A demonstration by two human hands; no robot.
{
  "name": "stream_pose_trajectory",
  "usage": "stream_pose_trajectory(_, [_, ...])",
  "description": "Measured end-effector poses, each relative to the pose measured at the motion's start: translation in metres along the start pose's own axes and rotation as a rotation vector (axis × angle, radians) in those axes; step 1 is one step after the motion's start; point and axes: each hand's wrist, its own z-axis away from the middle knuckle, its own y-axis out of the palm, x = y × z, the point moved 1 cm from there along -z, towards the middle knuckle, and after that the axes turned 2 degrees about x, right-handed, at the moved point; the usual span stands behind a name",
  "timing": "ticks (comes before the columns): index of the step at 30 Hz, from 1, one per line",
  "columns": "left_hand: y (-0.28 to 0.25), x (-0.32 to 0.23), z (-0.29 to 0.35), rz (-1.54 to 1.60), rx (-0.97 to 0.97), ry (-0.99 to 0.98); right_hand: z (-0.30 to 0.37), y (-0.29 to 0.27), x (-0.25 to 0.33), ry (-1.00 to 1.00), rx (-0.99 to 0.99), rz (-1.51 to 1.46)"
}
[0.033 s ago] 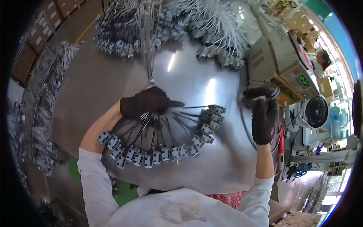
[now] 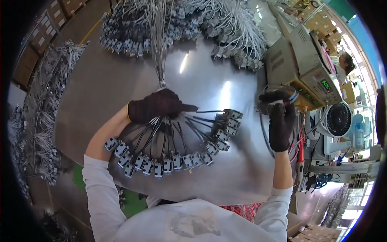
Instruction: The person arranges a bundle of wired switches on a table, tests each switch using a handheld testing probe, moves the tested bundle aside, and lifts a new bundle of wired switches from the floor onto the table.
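Note:
My left hand (image 2: 157,107), in a dark glove, is closed round a bundle of cables (image 2: 160,68) at the middle of the metal table (image 2: 96,84), its index finger stretched to the right. From under it dark cable ends fan out toward me and to the right, each tipped with a boxy grey connector (image 2: 158,166); several lie in an arc. My right hand (image 2: 281,127), gloved too, is raised at the table's right edge beside the test instrument (image 2: 304,90). Its fingers are pinched round a small pale piece near a looped cable; the piece is mostly hidden.
Heaps of white cables with grey connectors (image 2: 238,56) cover the table's far side. Beyond the right edge stand a small fan (image 2: 338,119) and a bottle (image 2: 358,131). More cables (image 2: 44,141) hang at the left. Another person (image 2: 344,64) is at the far right.

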Motion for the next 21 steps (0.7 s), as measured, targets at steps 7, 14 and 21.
stream_pose_trajectory(7, [0.012,-0.001,0.011,-0.04,0.099,-0.05,0.01,0.026,-0.034,0.057,0.162,0.031])
stream_pose_trajectory(14, [0.05,0.042,0.027,-0.363,0.051,-0.075,0.021,0.042,-0.057,0.013,0.248,0.173])
stream_pose_trajectory(21, [0.06,0.039,0.028,-0.209,0.13,-0.16,0.035,0.051,-0.09,-0.059,0.175,0.074])
